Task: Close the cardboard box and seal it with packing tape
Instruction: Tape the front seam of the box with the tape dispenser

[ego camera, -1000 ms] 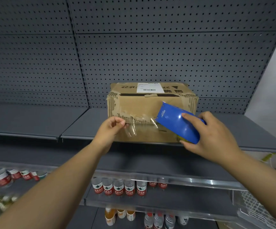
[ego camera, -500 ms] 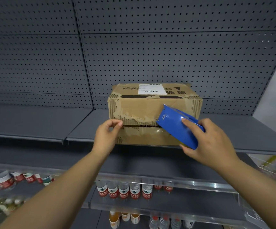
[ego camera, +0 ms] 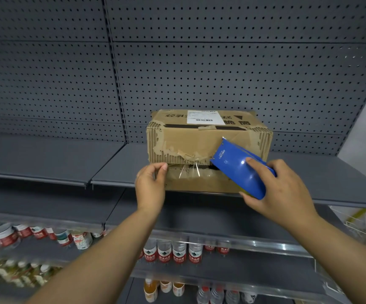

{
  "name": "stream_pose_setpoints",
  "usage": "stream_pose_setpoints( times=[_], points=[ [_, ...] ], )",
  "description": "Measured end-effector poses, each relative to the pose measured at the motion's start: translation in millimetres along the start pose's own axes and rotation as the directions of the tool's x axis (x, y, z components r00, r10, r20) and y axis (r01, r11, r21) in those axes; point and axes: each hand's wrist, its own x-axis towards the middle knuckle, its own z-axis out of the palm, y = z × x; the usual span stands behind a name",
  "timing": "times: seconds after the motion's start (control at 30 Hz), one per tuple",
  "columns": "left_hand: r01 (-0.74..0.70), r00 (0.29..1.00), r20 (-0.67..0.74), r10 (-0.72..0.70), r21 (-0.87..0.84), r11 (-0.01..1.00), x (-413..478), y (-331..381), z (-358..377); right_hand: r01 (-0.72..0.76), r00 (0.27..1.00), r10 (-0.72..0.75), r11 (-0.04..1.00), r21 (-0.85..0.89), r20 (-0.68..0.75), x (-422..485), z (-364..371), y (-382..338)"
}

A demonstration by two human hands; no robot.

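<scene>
A worn cardboard box (ego camera: 190,141) with a white label on top lies on a grey shelf (ego camera: 116,163), its flaps facing me with a dark seam across the front. My right hand (ego camera: 280,191) grips a blue tape dispenser (ego camera: 239,170) held against the right part of that seam. A strip of clear tape (ego camera: 188,170) runs from the dispenser leftward along the seam. My left hand (ego camera: 151,185) pinches the free end of the tape at the box's left front edge.
Grey perforated back panels (ego camera: 199,62) rise behind the box. Lower shelves hold several water bottles (ego camera: 173,253) and cans (ego camera: 6,235). A white wire basket (ego camera: 361,229) shows at the far right, next to a pale wall.
The view has drifted, so the box sits further right and higher. A stretch of clear tape shows again between my left fingers and the dispenser, lying along the seam.
</scene>
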Motion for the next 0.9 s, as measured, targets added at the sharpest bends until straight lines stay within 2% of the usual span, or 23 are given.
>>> stream_pose_setpoints(
  times=[0.07,0.1,0.2,0.37,0.57,0.9],
  points=[
    [-0.014,0.999,-0.040,0.020,0.139,0.990,-1.1,1.6,-0.2,0.000,1.000,0.000,1.000,0.004,-0.003,-0.3,0.1,-0.3],
    [-0.023,0.999,-0.033,0.029,0.151,0.988,-1.3,1.8,-0.6,-0.003,1.000,0.003,1.000,0.009,-0.006,-0.7,0.2,-0.3],
    [-0.045,0.998,0.036,0.043,0.051,0.998,0.2,-3.9,-2.0,-0.038,0.999,0.039,0.998,0.044,-0.014,-0.9,-0.4,-0.6],
    [0.010,0.994,0.108,-0.007,-0.024,1.000,7.6,-4.0,-7.0,-0.084,0.996,0.083,0.995,0.062,0.018,0.0,-5.9,-0.9],
    [0.027,0.991,0.135,-0.022,-0.036,0.999,12.8,-2.9,-9.7,-0.062,0.997,0.061,0.998,0.028,0.038,-0.1,-5.7,-0.7],
    [-0.092,0.981,0.178,0.080,0.059,0.994,30.1,8.2,-19.1,-0.072,0.997,0.071,0.997,0.039,0.043,2.7,-3.7,-3.0]
  ],
)
